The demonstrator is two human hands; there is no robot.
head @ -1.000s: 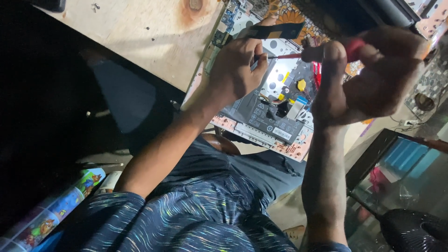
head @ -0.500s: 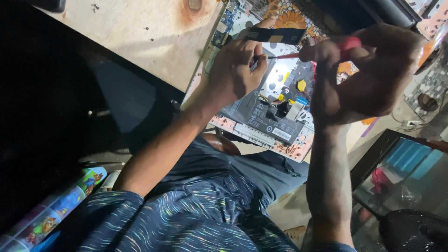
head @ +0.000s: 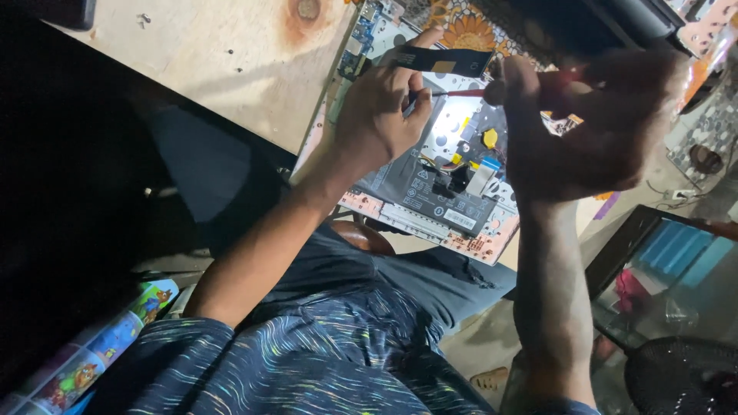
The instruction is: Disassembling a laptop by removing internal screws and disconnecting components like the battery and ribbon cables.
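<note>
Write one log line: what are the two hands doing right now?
left hand: steadies screwdriver tip | right hand: grips red screwdriver | under: opened laptop | surface: wooden table

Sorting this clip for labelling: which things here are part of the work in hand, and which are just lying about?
In use:
left hand, fingers at the screwdriver tip
right hand, gripping the red-handled screwdriver
opened laptop base
black flat strip lifted above it

Lying about:
wooden board
fan grille
glass-topped stand
colourful cartoon strip
</note>
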